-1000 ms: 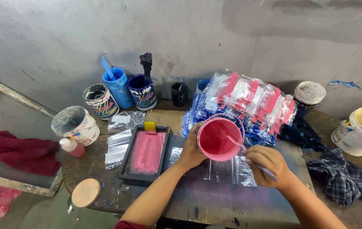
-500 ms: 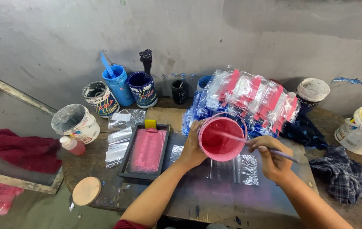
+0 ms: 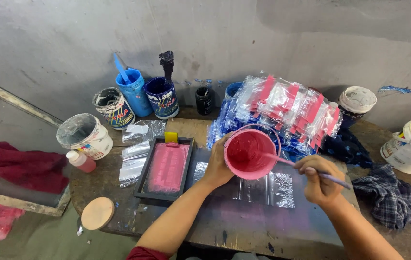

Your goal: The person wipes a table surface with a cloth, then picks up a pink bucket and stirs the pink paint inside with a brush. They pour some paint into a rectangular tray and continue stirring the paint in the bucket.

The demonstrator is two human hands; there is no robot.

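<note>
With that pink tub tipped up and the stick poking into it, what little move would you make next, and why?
Probably sweep the thin stick around inside the round pink plastic tub. The left hand holds it tilted, the right hand has the stick's tip in the pink paint, and paint coats the walls.

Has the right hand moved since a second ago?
Yes. The right hand has drifted right, away from the pink cup, judged against the pile of plastic bags.

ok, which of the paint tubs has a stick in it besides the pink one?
The light blue tub at the back left; a blue stick stands in it. The white tub holds none.
</note>
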